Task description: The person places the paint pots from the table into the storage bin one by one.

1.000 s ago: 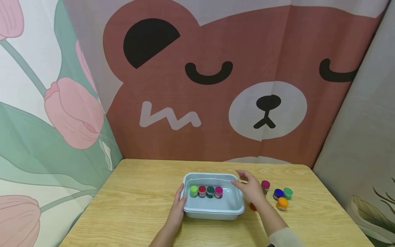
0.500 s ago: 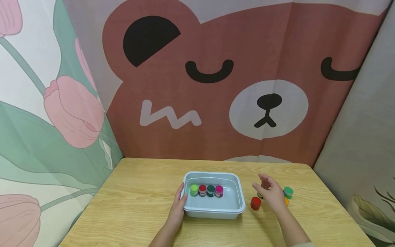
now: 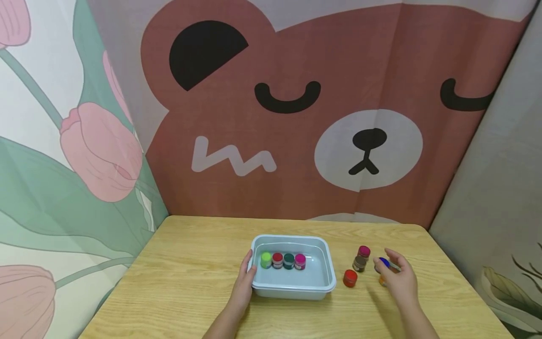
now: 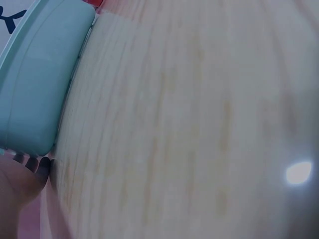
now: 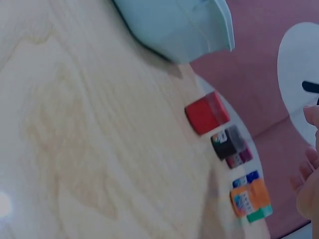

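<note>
My left hand holds the left side of a light blue plastic tub, thumb at the rim. Inside it a row of small paint jars stands upright: light green, red, dark green and magenta. To the right, my right hand hovers over a blue-lidded jar and an orange jar, fingers spread and nothing held. It partly hides both in the head view. A green jar shows beside them only in the right wrist view.
Between tub and right hand stand a red jar, a dark brown jar and a magenta-lidded jar. The wooden table ends at a bear-print curtain behind.
My right hand has moved right, from the tub's right rim past the red and brown jars to the blue and orange ones. The left hand stays on the tub.
</note>
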Demonstrator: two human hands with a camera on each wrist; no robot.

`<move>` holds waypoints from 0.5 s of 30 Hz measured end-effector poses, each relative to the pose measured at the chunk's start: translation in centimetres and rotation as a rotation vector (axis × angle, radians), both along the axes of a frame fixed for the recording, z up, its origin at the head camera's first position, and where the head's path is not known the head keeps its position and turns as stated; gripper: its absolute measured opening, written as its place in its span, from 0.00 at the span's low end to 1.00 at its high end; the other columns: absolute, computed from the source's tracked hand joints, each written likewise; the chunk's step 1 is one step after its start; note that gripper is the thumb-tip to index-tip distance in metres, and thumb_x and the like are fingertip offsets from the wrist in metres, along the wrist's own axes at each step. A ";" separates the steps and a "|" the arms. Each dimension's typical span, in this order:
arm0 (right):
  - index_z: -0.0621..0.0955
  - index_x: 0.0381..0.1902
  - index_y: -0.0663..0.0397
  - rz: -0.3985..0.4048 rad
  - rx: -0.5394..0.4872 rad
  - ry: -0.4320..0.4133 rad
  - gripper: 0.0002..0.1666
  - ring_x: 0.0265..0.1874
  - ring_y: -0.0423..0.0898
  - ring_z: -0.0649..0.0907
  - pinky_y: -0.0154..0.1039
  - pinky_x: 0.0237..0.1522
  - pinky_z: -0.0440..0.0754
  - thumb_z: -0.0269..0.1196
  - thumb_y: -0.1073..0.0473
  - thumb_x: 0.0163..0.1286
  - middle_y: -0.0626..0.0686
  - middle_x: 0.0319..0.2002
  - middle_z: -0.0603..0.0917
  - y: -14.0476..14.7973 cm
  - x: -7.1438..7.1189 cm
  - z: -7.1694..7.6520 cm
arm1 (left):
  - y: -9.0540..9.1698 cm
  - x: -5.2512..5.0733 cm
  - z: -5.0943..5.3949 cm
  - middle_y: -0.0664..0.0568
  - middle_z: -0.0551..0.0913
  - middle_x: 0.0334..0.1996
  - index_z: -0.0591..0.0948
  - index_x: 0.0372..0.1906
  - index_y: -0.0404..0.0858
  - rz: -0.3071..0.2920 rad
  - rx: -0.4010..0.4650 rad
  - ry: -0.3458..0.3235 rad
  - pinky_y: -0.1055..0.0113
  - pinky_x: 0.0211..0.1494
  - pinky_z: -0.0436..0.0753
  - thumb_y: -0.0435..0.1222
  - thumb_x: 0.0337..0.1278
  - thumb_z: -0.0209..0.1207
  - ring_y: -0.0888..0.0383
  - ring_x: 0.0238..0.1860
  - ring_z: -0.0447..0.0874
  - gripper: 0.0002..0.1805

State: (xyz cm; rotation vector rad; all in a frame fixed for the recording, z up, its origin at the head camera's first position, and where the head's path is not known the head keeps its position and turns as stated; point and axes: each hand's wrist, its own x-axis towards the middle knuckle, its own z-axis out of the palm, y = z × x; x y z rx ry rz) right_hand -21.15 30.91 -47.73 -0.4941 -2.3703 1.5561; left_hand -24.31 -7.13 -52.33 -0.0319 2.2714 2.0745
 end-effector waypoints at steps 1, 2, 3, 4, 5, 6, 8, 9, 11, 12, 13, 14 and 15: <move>0.63 0.72 0.58 -0.004 -0.002 -0.004 0.41 0.64 0.65 0.70 0.17 0.33 0.74 0.60 0.42 0.70 0.65 0.71 0.62 0.2 0.0 -0.2 | 0.0 0.0 0.0 0.40 0.49 0.78 0.53 0.78 0.51 -0.003 -0.001 -0.003 0.26 0.71 0.44 0.45 0.75 0.40 0.32 0.77 0.42 0.30; 0.63 0.72 0.58 -0.010 0.001 -0.011 0.41 0.65 0.64 0.69 0.20 0.37 0.76 0.60 0.42 0.70 0.65 0.71 0.62 0.4 0.0 -0.4 | 0.0 0.0 0.1 0.40 0.49 0.78 0.53 0.78 0.51 -0.005 0.000 -0.005 0.26 0.71 0.44 0.45 0.75 0.40 0.32 0.77 0.42 0.30; 0.63 0.72 0.58 -0.016 0.007 -0.014 0.41 0.66 0.63 0.68 0.24 0.43 0.78 0.60 0.43 0.70 0.65 0.71 0.62 0.5 0.0 -0.5 | 0.0 0.0 0.1 0.40 0.49 0.79 0.53 0.78 0.52 -0.005 0.000 -0.008 0.26 0.71 0.44 0.45 0.75 0.40 0.32 0.77 0.42 0.30; 0.63 0.72 0.58 -0.023 0.018 -0.017 0.41 0.67 0.62 0.67 0.28 0.49 0.78 0.60 0.43 0.70 0.64 0.71 0.63 0.6 0.0 -0.7 | 0.0 0.0 0.1 0.41 0.49 0.79 0.53 0.78 0.52 -0.006 0.000 -0.012 0.26 0.71 0.44 0.45 0.75 0.40 0.32 0.77 0.41 0.30; 0.64 0.72 0.59 -0.033 0.024 -0.020 0.40 0.67 0.61 0.66 0.34 0.55 0.77 0.60 0.44 0.71 0.63 0.71 0.64 0.7 0.0 -0.8 | 0.0 -0.1 0.2 0.41 0.49 0.79 0.53 0.78 0.52 -0.004 -0.001 -0.013 0.26 0.71 0.44 0.45 0.75 0.40 0.32 0.77 0.41 0.30; 0.64 0.71 0.59 -0.043 0.036 -0.024 0.39 0.68 0.60 0.65 0.40 0.60 0.74 0.59 0.44 0.71 0.63 0.71 0.64 0.8 0.1 -1.0 | 0.0 -0.1 0.2 0.41 0.49 0.79 0.53 0.78 0.52 -0.003 -0.002 -0.015 0.26 0.71 0.44 0.45 0.75 0.40 0.32 0.77 0.41 0.30; 0.65 0.71 0.60 -0.055 0.051 -0.030 0.39 0.70 0.58 0.62 0.52 0.66 0.66 0.60 0.45 0.71 0.63 0.71 0.65 1.1 0.1 -1.3 | 0.0 -0.1 0.2 0.41 0.49 0.79 0.53 0.78 0.52 0.001 0.000 -0.015 0.26 0.71 0.44 0.45 0.75 0.41 0.32 0.77 0.41 0.30; 0.65 0.71 0.61 -0.054 0.059 -0.029 0.39 0.70 0.59 0.62 0.53 0.67 0.65 0.60 0.46 0.71 0.63 0.71 0.64 1.2 0.2 -1.6 | 0.0 -0.1 0.1 0.41 0.49 0.79 0.53 0.78 0.52 0.001 0.000 -0.015 0.26 0.71 0.44 0.45 0.75 0.41 0.32 0.77 0.41 0.30; 0.64 0.71 0.63 -0.048 0.064 -0.038 0.39 0.70 0.60 0.62 0.55 0.67 0.65 0.60 0.47 0.71 0.65 0.71 0.64 1.5 0.2 -2.1 | 0.0 -0.1 0.1 0.41 0.49 0.79 0.53 0.78 0.52 -0.002 0.001 -0.015 0.26 0.71 0.44 0.45 0.75 0.41 0.32 0.77 0.41 0.30; 0.64 0.71 0.64 -0.041 0.061 -0.042 0.39 0.70 0.61 0.62 0.57 0.68 0.64 0.61 0.47 0.71 0.66 0.72 0.63 1.6 0.2 -2.3 | 0.0 -0.1 0.1 0.41 0.49 0.79 0.53 0.78 0.52 -0.006 0.002 -0.015 0.26 0.71 0.44 0.45 0.75 0.40 0.32 0.77 0.41 0.30; 0.63 0.71 0.65 -0.034 0.058 -0.045 0.40 0.70 0.62 0.62 0.58 0.68 0.64 0.61 0.48 0.71 0.67 0.72 0.63 1.7 0.2 -2.5 | 0.0 -0.1 0.1 0.41 0.48 0.79 0.53 0.78 0.52 -0.008 0.003 -0.014 0.26 0.71 0.44 0.45 0.75 0.40 0.32 0.77 0.41 0.30; 0.63 0.71 0.65 -0.028 0.056 -0.050 0.40 0.70 0.63 0.62 0.58 0.68 0.65 0.61 0.48 0.70 0.67 0.72 0.62 1.8 0.2 -2.7 | 0.0 -0.1 0.1 0.41 0.48 0.79 0.53 0.78 0.52 -0.010 0.003 -0.012 0.26 0.71 0.44 0.45 0.75 0.40 0.32 0.77 0.41 0.30; 0.63 0.71 0.65 -0.024 0.057 -0.056 0.40 0.70 0.64 0.62 0.58 0.68 0.66 0.62 0.48 0.70 0.68 0.71 0.62 1.9 0.1 -2.9 | 0.0 -0.1 0.1 0.41 0.48 0.79 0.53 0.78 0.52 -0.011 0.004 -0.010 0.27 0.71 0.44 0.45 0.75 0.40 0.32 0.77 0.41 0.30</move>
